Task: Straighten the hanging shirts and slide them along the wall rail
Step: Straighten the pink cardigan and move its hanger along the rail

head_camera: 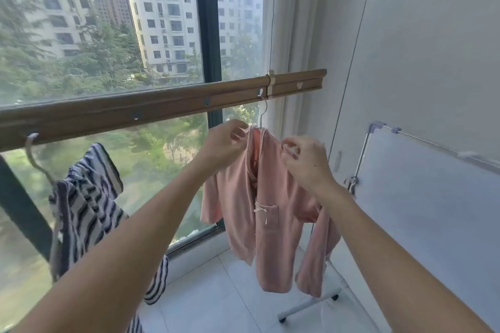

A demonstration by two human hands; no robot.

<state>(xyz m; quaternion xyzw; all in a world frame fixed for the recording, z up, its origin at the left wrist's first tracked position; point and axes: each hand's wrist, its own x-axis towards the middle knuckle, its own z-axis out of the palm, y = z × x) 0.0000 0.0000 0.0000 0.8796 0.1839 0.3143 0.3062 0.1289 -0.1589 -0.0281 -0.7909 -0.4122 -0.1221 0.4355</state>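
Note:
A pink shirt [266, 213] with a small bow on its pocket hangs on a wire hanger [263, 113] hooked into a heart-shaped hole of the brown wall rail [162, 105]. My left hand [224, 143] pinches the shirt's left shoulder near the collar. My right hand [304, 161] pinches the right shoulder. At the lower left, a navy-and-white striped shirt [86, 211] hangs crumpled on a second hanger [33, 154] hooked further left on the rail.
The rail runs across a large window with a dark frame [208, 35]. A white curtain [281, 21] hangs at its right end. A white panel on a wheeled stand [311, 305] stands on the tiled floor at the right.

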